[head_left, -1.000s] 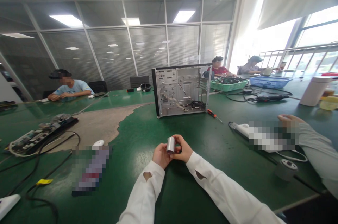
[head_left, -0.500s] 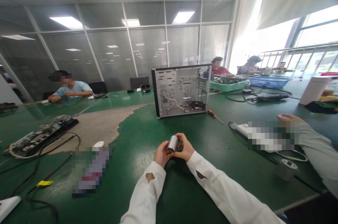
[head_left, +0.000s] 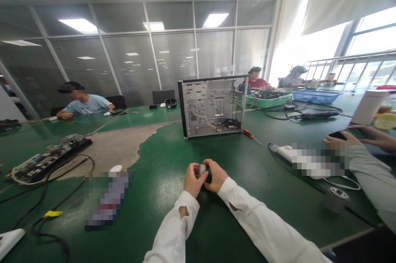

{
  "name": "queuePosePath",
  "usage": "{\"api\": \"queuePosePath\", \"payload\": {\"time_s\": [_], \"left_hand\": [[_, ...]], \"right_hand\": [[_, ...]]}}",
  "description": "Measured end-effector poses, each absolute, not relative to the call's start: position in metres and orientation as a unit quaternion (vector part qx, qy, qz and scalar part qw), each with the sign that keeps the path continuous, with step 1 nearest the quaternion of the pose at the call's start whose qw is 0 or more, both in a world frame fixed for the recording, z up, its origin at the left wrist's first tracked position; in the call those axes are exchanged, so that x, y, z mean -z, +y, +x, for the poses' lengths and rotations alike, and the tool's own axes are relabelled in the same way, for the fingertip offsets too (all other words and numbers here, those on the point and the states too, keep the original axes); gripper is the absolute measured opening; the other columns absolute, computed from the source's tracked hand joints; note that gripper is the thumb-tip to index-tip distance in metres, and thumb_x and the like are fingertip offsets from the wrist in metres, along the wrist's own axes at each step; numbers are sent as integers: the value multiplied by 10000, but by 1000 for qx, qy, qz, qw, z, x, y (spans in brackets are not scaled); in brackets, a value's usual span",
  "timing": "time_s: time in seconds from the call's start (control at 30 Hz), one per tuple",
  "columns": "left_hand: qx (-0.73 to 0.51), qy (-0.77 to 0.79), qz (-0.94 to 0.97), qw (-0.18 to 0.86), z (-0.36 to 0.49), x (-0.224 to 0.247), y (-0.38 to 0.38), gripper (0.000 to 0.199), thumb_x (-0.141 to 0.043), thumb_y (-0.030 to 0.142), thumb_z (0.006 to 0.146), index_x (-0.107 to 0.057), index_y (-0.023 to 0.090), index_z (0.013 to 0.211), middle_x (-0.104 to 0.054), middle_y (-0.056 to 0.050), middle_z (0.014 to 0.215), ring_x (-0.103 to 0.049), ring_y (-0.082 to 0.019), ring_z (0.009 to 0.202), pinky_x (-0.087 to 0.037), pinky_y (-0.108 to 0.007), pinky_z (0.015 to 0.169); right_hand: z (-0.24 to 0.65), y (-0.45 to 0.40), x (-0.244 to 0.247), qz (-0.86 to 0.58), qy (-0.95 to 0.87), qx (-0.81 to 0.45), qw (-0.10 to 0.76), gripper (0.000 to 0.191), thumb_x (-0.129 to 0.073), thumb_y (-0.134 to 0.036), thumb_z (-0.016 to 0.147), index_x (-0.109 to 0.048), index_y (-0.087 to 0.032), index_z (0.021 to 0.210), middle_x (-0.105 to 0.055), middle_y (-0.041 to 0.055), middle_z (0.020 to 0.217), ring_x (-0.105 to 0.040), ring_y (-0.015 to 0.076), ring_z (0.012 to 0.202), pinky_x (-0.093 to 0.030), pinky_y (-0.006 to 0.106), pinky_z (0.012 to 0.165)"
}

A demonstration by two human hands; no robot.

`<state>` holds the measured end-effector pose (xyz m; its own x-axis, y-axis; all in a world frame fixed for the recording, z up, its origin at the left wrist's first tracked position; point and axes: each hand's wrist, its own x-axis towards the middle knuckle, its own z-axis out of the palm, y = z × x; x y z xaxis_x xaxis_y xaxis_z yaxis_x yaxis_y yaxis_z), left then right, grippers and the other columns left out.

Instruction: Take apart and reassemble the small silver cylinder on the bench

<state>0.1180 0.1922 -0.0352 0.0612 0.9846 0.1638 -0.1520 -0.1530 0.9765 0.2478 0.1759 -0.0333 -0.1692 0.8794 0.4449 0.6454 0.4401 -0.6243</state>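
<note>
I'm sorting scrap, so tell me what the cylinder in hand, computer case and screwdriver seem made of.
Cylinder: probably smooth metal; silvery surface, partly hidden.
Computer case: likely dull sheet metal; silvery, punched panels.
Screwdriver: orange handle likely plastic, thin grey shaft likely metal; finish unclear.

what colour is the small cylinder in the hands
The small cylinder is silvery grey, as the head view shows.

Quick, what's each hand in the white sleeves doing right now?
Left hand: closed, holding the small silver cylinder.
Right hand: closed, holding the same silver cylinder from the other side.
</note>
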Motion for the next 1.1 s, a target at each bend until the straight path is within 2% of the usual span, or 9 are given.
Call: {"api": "queuePosePath", "payload": {"time_s": [0.13, 0.37, 0.6, 0.7, 0.93, 1.1], "left_hand": [[-549, 388, 464, 577, 117, 38, 192, 385, -655, 22, 487, -492, 200, 787, -511, 27, 663, -510, -139, 706, -358, -239, 676], [-539, 456, 513, 487, 115, 47, 201, 434, -733, 106, 425, -472, 187, 762, -526, 31, 612, -514, -116, 568, -372, -226, 569], [-521, 422, 386, 634, 112, 38, 202, 423, -741, 145, 457, -477, 160, 786, -575, -10, 621, -561, -140, 525, -389, -229, 486], [-508, 393, 343, 685, 111, 31, 197, 408, -714, 133, 504, -449, 164, 814, -599, -34, 670, -601, -181, 584, -419, -249, 498], [-484, 338, 307, 746, 112, 24, 193, 339, -643, 156, 596, -465, 135, 884, -627, -83, 746, -619, -222, 701, -440, -255, 515], [-464, 304, 307, 773, 112, 25, 191, 293, -598, 186, 647, -498, 111, 912, -635, -101, 754, -617, -231, 716, -455, -283, 537]], "right_hand": [[245, 172, 30, -510, -750, -157, 391, 600, -578, -143, 463, -386, -213, 1028, -473, 51, 945, -456, 207, 881, -383, 318, 734], [247, 179, 36, -470, -758, -186, 413, 638, -626, -163, 460, -368, -201, 1043, -461, 45, 967, -454, 187, 871, -386, 325, 749], [254, 186, 39, -425, -746, -272, 434, 764, -668, -118, 419, -323, -225, 1092, -445, 54, 1038, -458, 200, 920, -411, 298, 647], [253, 186, 39, -416, -734, -308, 441, 773, -668, -111, 434, -304, -251, 1101, -448, 50, 1060, -466, 198, 930, -408, 270, 609], [252, 190, 42, -393, -703, -373, 460, 760, -688, -139, 452, -304, -265, 1096, -457, 50, 1071, -480, 189, 926, -410, 243, 577], [252, 191, 44, -372, -689, -407, 469, 732, -702, -160, 455, -326, -252, 1076, -476, 47, 1047, -485, 181, 914, -414, 232, 577]]}}
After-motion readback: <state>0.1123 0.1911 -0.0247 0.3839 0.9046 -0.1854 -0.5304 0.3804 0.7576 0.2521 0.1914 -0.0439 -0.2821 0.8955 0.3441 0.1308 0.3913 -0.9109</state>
